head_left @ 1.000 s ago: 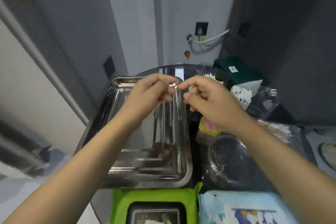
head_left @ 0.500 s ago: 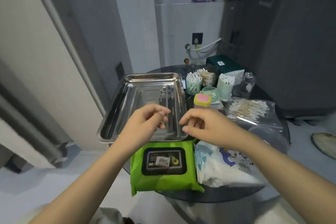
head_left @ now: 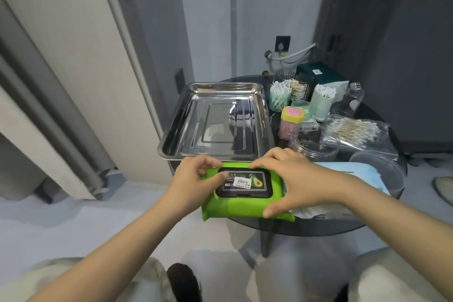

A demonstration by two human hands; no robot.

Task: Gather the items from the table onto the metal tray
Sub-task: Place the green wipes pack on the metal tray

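Already we have both hands on the green wipes pack (head_left: 245, 206), which lies at the near edge of the round table (head_left: 318, 228), just this side of the metal tray (head_left: 171, 147). Our left hand (head_left: 193, 179) curls round its left end, thumb on the black lid; our right hand (head_left: 289, 179) grips the right end, fingers over the far edge and thumb at the near corner. The tray is bare inside, so we judge the gathering has barely begun.

The pack is soft and overhangs the table's near rim; if we lift it by the ends alone it may sag and slip towards the floor. The tray's near rim stands right against the pack, so a low carry could knock the tray, which itself juts past the table's left edge and could tip. To the right, the blue pack (head_left: 355, 171) touches ours and may drag along, and the pink-lidded jar (head_left: 291, 120) and cotton swab cups (head_left: 279, 95) stand near enough for an elbow to topple.
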